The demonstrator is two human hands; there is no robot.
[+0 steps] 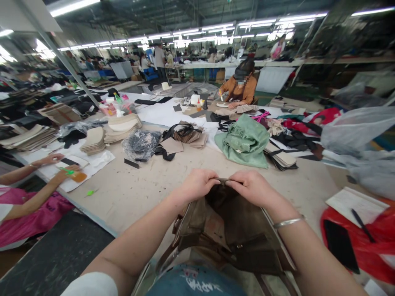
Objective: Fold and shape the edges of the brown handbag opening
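A brown bag with straps gapes in front of my body at the table's near side, its dark lining showing. On its far rim, left of the middle, my left hand pinches the edge between thumb and fingers. My right hand grips the same rim just to the right, the two thumbs almost meeting. A silver bangle circles my right wrist. Inside the bag a pocket and a small metal fitting can be seen. Its base is hidden from me.
Beyond the bag lie a green cloth bundle, a plastic-wrapped black bundle and stacked beige panels. A phone rests on red plastic at right. At left, a co-worker's hand holds a glue bottle; another person sits across the table.
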